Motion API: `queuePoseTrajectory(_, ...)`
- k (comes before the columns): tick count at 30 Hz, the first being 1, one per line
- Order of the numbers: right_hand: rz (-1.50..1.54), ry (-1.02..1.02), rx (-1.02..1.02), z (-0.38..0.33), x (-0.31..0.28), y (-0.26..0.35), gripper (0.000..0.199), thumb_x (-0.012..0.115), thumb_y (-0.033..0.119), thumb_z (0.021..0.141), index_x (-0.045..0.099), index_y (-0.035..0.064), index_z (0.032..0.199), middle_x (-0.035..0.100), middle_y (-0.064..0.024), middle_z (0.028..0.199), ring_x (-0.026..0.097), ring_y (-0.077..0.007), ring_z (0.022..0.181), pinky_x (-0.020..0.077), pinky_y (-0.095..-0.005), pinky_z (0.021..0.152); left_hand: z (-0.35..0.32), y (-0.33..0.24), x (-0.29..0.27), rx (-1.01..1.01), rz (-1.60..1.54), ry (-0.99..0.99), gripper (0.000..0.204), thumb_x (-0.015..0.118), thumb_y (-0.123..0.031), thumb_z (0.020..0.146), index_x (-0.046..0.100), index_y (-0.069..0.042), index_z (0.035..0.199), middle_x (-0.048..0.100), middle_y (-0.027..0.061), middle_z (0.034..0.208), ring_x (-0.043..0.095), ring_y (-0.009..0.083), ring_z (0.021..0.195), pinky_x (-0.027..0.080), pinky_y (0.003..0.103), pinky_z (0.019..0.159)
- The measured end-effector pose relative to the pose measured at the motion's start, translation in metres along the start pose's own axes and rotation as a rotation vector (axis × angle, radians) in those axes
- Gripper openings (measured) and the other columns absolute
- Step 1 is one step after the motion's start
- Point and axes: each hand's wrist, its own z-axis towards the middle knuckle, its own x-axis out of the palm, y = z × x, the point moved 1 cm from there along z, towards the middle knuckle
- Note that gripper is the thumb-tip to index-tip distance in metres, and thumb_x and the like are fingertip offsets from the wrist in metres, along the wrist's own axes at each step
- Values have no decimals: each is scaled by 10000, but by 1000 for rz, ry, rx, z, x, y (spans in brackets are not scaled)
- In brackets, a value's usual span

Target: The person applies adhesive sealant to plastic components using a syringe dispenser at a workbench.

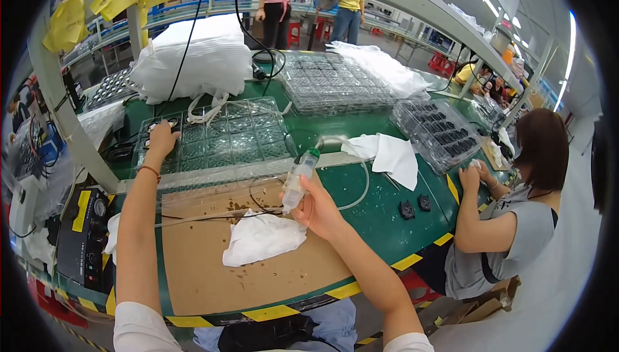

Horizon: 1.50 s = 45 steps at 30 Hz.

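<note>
Held upright at a tilt in my right hand (317,209) is a clear dispensing syringe (300,181) with a green cap, over the cardboard sheet. A thin tube runs from its top. My left hand (164,138) reaches to the left end of a clear plastic compartment tray (225,134). Its fingers close at a small dark and white part there, too small to name. Beneath the syringe lies a crumpled white cloth (264,241) on the brown cardboard (206,281), which is spotted with dark stains.
Left of the cardboard stands a black control box (78,242) with a dial. Two black round parts (407,209) and a white cloth (394,158) lie to the right, near a tray of black parts (438,126). A co-worker (503,216) sits at the right.
</note>
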Motion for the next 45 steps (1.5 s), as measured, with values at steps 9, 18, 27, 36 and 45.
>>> queuePoseTrajectory(9, -264, 97, -114, -1, 24, -13, 415, 607, 89, 747, 364, 36, 1078, 559, -234, 973, 603, -212, 654, 501, -274, 532, -59, 5, -60, -643, -1800, 131, 244, 411, -186, 837, 503, 27, 912, 582, 159, 886, 576, 219, 734, 483, 258, 647)
queuePoseTrajectory(18, -494, -36, -190, -21, 34, -32, 512, 617, -35, 687, 364, 9, 1130, 551, -216, 1011, 577, -184, 643, 477, -277, 606, -235, -72, -169, -341, -1734, 859, 212, 513, -10, 772, 481, 3, 981, 562, 141, 979, 589, 200, 781, 488, 297, 676)
queuePoseTrajectory(27, -557, -129, -315, -25, 36, -38, 484, 568, -49, 697, 358, 78, 1115, 533, -222, 1026, 541, -138, 599, 466, -251, 505, -294, 15, -224, -696, -1176, 222, 102, 558, -76, 723, 485, -41, 784, 572, 85, 743, 569, 189, 568, 464, 290, 532)
queuePoseTrajectory(36, -598, -220, -383, -25, 47, -33, 429, 527, -28, 739, 350, 78, 1115, 507, -221, 1055, 472, -97, 500, 420, -215, 419, -315, 87, -227, -385, 344, -205, 187, 610, -154, 664, 463, -51, 719, 544, 126, 645, 542, 294, 593, 397, 372, 505)
queuePoseTrajectory(45, -571, -217, -383, -25, 45, -36, 395, 550, 16, 742, 373, 76, 1089, 529, -215, 1021, 446, -93, 462, 404, -209, 420, -307, 54, -229, -499, 440, 77, 387, 694, -285, 613, 532, -81, 900, 589, 126, 686, 572, 294, 676, 438, 373, 579)
